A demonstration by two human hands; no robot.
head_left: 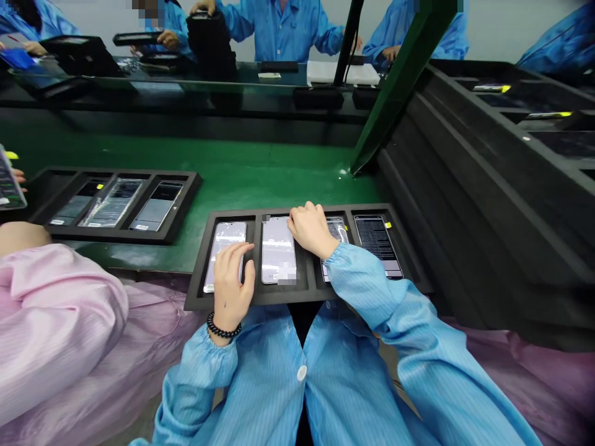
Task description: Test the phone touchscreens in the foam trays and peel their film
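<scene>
A black foam tray (304, 296) with phones in its compartments lies in front of me, over the near edge of the green table. My left hand (232, 279) hovers over or rests on the leftmost phone (231, 234), its fingers stretched out and thumb apart. At the upper right edge of the second phone (277, 248), with its pale lit screen, my right hand (312, 228) has its fingers curled together; whatever they pinch is hidden. My right wrist and sleeve partly cover a third phone (335, 228). The rightmost phone (377, 244) shows lines of text and carries a yellow tab.
Another black tray (174, 232) with phones lies to the left, beside a person in a pink sleeve (60, 291). Stacked black trays (432, 186) rise at the right. A green post (395, 93) stands behind my tray. People in blue work across the table (260, 164).
</scene>
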